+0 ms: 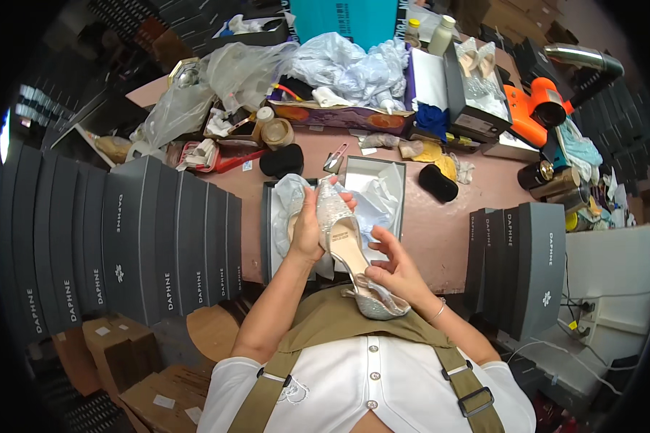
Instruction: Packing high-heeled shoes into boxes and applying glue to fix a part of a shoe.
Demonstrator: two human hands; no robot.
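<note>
Glittery shoe (347, 249) gripped at toe by left hand (307, 227); heel end pinched by right hand (397, 270), insole turned upward over open shoebox (372, 189) at bench's near edge.

An open shoebox (372, 189) lies on the table (440, 231) just beyond the shoe (347, 249) held over its near edge. Stacked boxes (133, 245) stand to the left, more boxes (523, 263) to the right. A heat gun (545, 108) lies far right; bags (339, 65) sit behind.
</note>
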